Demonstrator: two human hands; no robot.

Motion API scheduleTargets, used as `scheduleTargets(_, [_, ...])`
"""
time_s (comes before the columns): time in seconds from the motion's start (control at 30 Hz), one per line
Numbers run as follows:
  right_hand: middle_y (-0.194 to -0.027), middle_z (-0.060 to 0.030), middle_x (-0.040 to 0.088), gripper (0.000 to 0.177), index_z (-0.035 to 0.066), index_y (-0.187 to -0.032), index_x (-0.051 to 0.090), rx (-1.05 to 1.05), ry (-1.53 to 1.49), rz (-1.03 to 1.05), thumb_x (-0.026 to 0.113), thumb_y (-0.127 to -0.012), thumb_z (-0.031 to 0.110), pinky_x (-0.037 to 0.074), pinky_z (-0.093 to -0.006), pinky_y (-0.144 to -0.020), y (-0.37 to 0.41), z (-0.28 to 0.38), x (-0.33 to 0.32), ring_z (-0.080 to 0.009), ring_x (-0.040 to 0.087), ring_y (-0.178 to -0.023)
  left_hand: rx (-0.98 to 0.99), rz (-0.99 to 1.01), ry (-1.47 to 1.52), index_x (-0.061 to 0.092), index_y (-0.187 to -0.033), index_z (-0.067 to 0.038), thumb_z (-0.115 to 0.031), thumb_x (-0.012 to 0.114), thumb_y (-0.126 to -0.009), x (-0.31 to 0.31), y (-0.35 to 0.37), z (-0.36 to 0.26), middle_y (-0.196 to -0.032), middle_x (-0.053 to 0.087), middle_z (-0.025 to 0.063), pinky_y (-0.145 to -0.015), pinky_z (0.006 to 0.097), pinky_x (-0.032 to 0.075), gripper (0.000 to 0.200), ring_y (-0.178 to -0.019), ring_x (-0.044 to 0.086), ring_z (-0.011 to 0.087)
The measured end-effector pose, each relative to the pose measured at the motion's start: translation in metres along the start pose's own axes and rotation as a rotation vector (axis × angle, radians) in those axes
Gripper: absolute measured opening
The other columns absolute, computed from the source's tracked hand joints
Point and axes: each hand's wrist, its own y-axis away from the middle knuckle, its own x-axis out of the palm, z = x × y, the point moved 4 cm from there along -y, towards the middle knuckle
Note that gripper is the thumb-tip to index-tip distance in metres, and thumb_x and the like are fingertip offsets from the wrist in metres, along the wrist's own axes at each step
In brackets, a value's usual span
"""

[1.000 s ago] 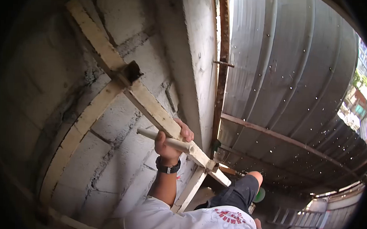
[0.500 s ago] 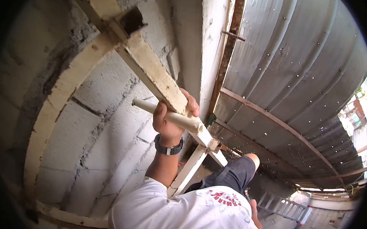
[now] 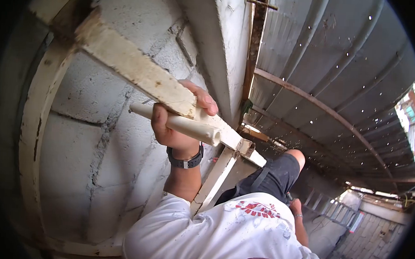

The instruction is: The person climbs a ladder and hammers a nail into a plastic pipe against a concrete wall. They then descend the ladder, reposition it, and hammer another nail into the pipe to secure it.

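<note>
My left hand (image 3: 182,128), with a black watch (image 3: 185,163) on the wrist, is closed around a cream-painted metal bar (image 3: 136,71) with chipped paint and rust spots. Its fingers curl over the far side and the thumb presses from the near side. A short cream tube (image 3: 193,128) with an open end lies across the palm, against the bar. Lower right, beside the thigh in dark shorts (image 3: 272,176), my right hand (image 3: 296,207) is closed around something small and dark, which I cannot make out.
The bar belongs to a frame with a curved piece (image 3: 36,136) and a brace (image 3: 217,178). Behind it is a white block wall (image 3: 76,156). Corrugated metal sheeting (image 3: 340,56) with pinholes rises at right. A ladder (image 3: 333,211) lies at lower right.
The frame and my left hand have shifted left in the view, with the hand still gripping the bar. My right hand and forearm show more fully beside the thigh.
</note>
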Motion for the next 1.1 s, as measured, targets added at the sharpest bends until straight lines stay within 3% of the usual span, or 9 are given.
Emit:
scheduleTargets(0.2, [-0.087, -0.0287, 0.063, 0.037, -0.005, -0.083, 0.061, 0.352, -0.468, -0.105, 0.070, -0.076, 0.030, 0.050, -0.0474, -0.075, 0.020, -0.002, -0.010, -0.0450, 0.061, -0.089, -0.051, 0.037, -0.041, 0.051, -0.112, 0.001, -0.058, 0.033, -0.091, 0.000, 0.000, -0.001, -0.089, 0.056, 0.0122, -0.070, 0.0366, 0.042, 0.065, -0.075, 0.053, 0.0214])
scheduleTargets(0.33, [-0.084, -0.0266, 0.063, 0.042, -0.004, -0.077, 0.063, 0.338, -0.424, -0.050, 0.069, -0.079, 0.038, 0.050, -0.0458, -0.074, 0.014, 0.000, -0.018, -0.0445, 0.061, -0.086, -0.013, -0.068, -0.005, 0.050, -0.105, 0.005, -0.059, 0.031, -0.091, 0.004, -0.001, 0.001, -0.084, 0.056, 0.0174, -0.063, 0.0379, 0.047, 0.068, -0.067, 0.055, 0.0251])
scheduleTargets(0.5, [-0.076, -0.0222, 0.063, 0.054, -0.001, -0.073, 0.065, -0.033, -0.105, -0.067, 0.055, -0.087, 0.050, 0.048, -0.0446, -0.069, -0.005, 0.001, 0.020, -0.0398, 0.061, -0.078, -0.038, 0.068, -0.018, 0.049, -0.110, 0.005, -0.061, 0.029, -0.091, -0.003, -0.003, -0.002, -0.089, 0.056, 0.0167, -0.070, 0.0382, 0.044, 0.071, -0.074, 0.054, 0.0241])
scheduleTargets(0.53, [-0.075, -0.0153, 0.065, 0.012, 0.009, -0.065, 0.066, -0.017, -0.039, -0.134, 0.061, -0.070, 0.018, 0.048, -0.0384, -0.068, -0.003, 0.009, 0.014, -0.0307, 0.063, -0.074, -0.058, 0.070, -0.015, 0.049, -0.110, 0.005, -0.061, 0.029, -0.091, -0.002, -0.002, -0.002, -0.089, 0.056, 0.0167, -0.070, 0.0382, 0.044, 0.071, -0.074, 0.054, 0.0241])
scheduleTargets(0.63, [-0.082, -0.0263, 0.063, 0.053, -0.004, -0.072, 0.065, 0.158, -0.360, -0.089, 0.059, -0.085, 0.047, 0.049, -0.0465, -0.074, 0.003, 0.006, 0.005, -0.0422, 0.062, -0.083, -0.096, 0.063, 0.074, 0.052, -0.115, 0.003, -0.062, 0.027, -0.091, -0.002, -0.001, 0.000, -0.091, 0.057, 0.0160, -0.075, 0.0390, 0.042, 0.073, -0.078, 0.054, 0.0241])
scheduleTargets(0.7, [-0.084, -0.0276, 0.063, 0.052, -0.005, -0.073, 0.065, 0.238, -0.416, -0.053, 0.060, -0.084, 0.046, 0.049, -0.0465, -0.075, 0.012, 0.011, -0.008, -0.0427, 0.061, -0.086, -0.130, 0.156, 0.102, 0.054, -0.118, 0.001, -0.061, 0.027, -0.092, -0.007, -0.005, -0.001, -0.092, 0.058, 0.0153, -0.077, 0.0397, 0.041, 0.072, -0.079, 0.054, 0.0233])
scheduleTargets(0.9, [-0.086, -0.0316, 0.062, 0.049, -0.007, -0.076, 0.065, 0.315, -0.467, 0.014, 0.060, -0.083, 0.041, 0.049, -0.0474, -0.079, 0.031, 0.017, -0.020, -0.0436, 0.061, -0.090, -0.294, 0.059, 0.272, 0.057, -0.102, -0.004, -0.038, 0.052, -0.088, -0.012, -0.005, 0.010, -0.090, 0.064, 0.0081, -0.080, 0.0384, 0.046, 0.038, -0.080, 0.062, 0.0213])
scheduleTargets(0.97, [-0.078, -0.0192, 0.065, 0.035, 0.007, -0.082, 0.069, 0.183, -0.234, 0.003, 0.048, -0.094, 0.031, 0.051, -0.0448, -0.067, 0.035, 0.022, -0.021, -0.0356, 0.065, -0.077, -0.340, -0.016, 0.481, 0.055, -0.101, -0.005, -0.031, 0.054, -0.089, -0.016, -0.004, 0.015, -0.089, 0.064, 0.0066, -0.081, 0.0391, 0.046, 0.029, -0.082, 0.062, 0.0206])
scheduleTargets(1.1, [-0.075, -0.0185, 0.065, 0.024, 0.013, -0.084, 0.070, 0.214, -0.255, -0.046, 0.052, -0.091, 0.028, 0.051, -0.0459, -0.063, 0.037, 0.004, 0.022, -0.0359, 0.065, -0.073, -0.534, -0.165, 0.731, 0.054, -0.098, -0.004, -0.024, 0.058, -0.090, -0.034, -0.004, 0.029, -0.087, 0.062, 0.0051, -0.073, 0.0325, 0.051, 0.021, -0.081, 0.063, 0.0168])
